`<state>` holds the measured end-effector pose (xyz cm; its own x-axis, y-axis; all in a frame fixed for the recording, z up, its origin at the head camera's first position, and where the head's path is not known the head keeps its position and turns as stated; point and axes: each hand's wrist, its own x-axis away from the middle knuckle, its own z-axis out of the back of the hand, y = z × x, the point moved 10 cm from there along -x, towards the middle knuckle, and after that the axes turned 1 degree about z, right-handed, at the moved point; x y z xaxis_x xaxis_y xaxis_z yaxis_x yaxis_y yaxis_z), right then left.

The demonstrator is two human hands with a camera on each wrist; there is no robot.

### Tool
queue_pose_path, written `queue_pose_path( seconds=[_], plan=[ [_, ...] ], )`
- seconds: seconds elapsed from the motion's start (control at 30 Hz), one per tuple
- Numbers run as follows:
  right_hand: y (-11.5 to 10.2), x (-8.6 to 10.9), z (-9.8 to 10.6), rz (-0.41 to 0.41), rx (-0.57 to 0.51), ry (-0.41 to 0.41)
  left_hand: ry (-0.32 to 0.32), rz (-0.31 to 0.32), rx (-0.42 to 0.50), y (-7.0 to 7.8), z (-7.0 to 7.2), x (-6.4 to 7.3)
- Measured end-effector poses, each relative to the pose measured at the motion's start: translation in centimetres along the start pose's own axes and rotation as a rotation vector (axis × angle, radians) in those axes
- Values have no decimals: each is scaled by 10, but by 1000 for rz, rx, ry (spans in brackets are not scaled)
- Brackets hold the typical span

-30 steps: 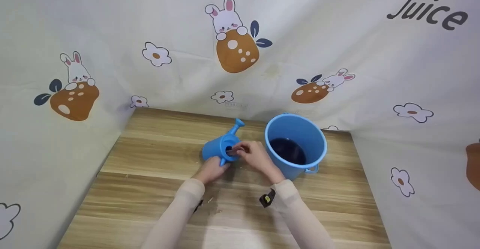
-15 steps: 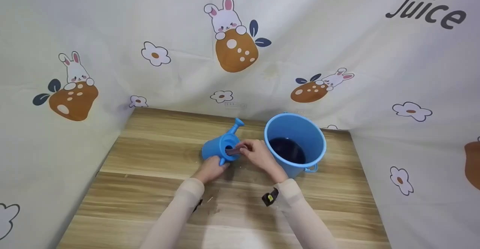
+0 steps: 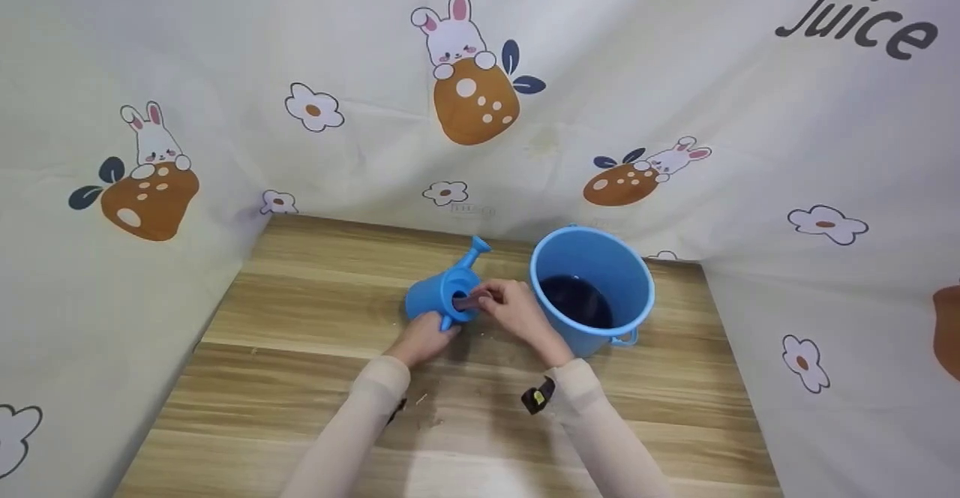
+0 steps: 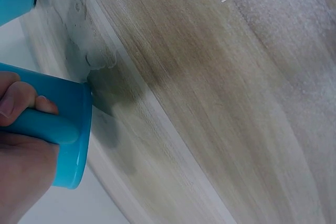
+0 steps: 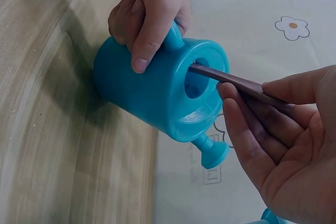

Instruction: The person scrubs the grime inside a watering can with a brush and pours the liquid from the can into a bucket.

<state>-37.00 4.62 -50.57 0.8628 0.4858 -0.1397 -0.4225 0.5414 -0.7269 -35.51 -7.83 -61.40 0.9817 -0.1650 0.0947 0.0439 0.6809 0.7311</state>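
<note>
A blue watering can is near the middle of the table, its round opening facing my right hand. My left hand grips the can's handle, fingers curled around it, as the left wrist view also shows. With thumb and fingers, my right hand pinches a slim, flat-sided brown stick. The stick's far end reaches through the can's opening, so what is on that end is hidden. Close to the right of my right hand stands a blue bucket with dark liquid in the bottom.
The wooden table has small light crumbs on it and, in the left wrist view, a wet patch. Behind and at both sides hangs a pale printed cloth. The can's spout points toward the back.
My right wrist has shifted slightly to the right, and the stick's angle in the opening has changed a little. My left hand and the watering can stay in place.
</note>
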Motion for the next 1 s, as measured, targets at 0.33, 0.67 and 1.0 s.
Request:
queue_pose_path(
  seconds=[0.33,0.67,1.0],
  plan=[
    [3,-4,-9,-2,-51,-5,-3,-1,-2,-1,0,-1],
    [3,-7,-21,31,-109,-5,-17,11,-9,-2,-3,-2],
    [4,-8,-24,-3,-108,-11,-15,25,-8,-4,-2,-2]
  ],
)
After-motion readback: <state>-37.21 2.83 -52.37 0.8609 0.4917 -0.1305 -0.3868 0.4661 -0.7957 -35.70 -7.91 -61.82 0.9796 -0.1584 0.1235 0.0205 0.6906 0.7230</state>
